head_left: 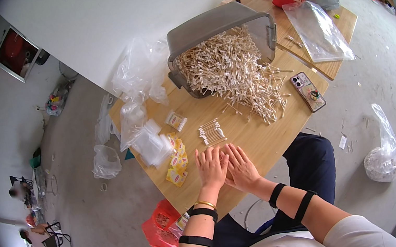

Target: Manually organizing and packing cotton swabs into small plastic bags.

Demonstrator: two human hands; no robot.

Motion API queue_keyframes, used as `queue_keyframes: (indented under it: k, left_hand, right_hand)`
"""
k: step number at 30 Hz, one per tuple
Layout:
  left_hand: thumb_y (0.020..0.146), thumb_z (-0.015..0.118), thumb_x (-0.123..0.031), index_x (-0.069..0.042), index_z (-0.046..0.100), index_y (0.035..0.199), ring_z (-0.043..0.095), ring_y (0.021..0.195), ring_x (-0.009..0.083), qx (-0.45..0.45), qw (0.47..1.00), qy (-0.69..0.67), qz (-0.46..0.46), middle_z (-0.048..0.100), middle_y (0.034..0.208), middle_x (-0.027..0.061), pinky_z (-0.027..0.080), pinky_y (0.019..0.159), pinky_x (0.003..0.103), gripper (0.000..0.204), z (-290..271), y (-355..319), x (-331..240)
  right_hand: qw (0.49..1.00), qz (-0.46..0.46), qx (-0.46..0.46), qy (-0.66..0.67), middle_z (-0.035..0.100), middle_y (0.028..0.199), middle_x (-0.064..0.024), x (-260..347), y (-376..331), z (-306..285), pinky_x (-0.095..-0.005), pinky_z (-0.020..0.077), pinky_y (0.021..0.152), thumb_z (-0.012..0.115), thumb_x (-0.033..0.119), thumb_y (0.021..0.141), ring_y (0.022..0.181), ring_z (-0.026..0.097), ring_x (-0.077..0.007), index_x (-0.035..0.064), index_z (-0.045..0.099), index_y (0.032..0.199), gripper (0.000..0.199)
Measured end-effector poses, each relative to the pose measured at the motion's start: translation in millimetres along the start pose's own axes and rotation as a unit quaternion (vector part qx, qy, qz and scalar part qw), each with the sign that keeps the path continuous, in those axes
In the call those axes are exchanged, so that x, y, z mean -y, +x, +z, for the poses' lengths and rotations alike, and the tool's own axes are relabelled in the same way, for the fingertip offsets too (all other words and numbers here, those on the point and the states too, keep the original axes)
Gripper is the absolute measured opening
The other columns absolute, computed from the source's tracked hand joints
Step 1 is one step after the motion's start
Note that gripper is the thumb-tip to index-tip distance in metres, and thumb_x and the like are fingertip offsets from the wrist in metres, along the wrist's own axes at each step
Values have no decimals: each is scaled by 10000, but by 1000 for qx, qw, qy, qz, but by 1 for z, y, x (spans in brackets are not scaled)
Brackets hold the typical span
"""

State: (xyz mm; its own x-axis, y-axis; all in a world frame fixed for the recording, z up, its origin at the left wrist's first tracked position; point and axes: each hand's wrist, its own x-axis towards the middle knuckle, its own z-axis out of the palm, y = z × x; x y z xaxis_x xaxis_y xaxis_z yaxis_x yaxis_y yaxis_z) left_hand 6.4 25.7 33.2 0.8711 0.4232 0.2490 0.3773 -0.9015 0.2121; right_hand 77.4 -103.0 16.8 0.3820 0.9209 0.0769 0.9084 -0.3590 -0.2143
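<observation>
2 hands [211,170] [243,172] near swabs [212,133], grip unclear

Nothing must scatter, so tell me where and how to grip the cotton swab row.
Likely mid-shaft: come from the near side with the right hand and squeeze the cotton swab row between near and far edges, because its swabs lie roughly parallel, running left to right.
</observation>
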Motion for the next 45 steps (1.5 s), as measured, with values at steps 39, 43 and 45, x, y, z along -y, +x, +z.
queue_keyframes:
  k: [39, 43, 45]
  left_hand:
    - [1030, 298, -593, 50, 161, 1584, 116, 1560, 349, 83, 994, -9, -70, 154, 1666, 226, 11, 1235, 602, 860, 8, -65, -6]
    - [1036, 303, -580, 42, 191, 1581, 159, 1555, 327, 117, 987, -85, -69, 205, 1652, 229, 9, 1241, 589, 834, -7, -67, 2]
    - [1040, 313, -562, 42, 206, 1577, 190, 1549, 324, 39, 985, -114, -121, 231, 1646, 224, 13, 1240, 583, 815, -25, -72, 11]
  right_hand:
    - [998, -27, -21, 44, 220, 1647, -221, -7, 0, 7, -499, 108, 1264, 539, 489, 920, 1548, 156, -363, 20, 295, 1567, 835]
    - [999, -29, -26, 28, 218, 1647, -224, -1, 1, 8, -502, 113, 1262, 549, 532, 920, 1546, 160, -362, 18, 305, 1564, 859]
    - [999, -32, -21, 35, 215, 1648, -224, 0, 2, 5, -503, 109, 1261, 552, 545, 924, 1546, 159, -361, 18, 307, 1563, 864]
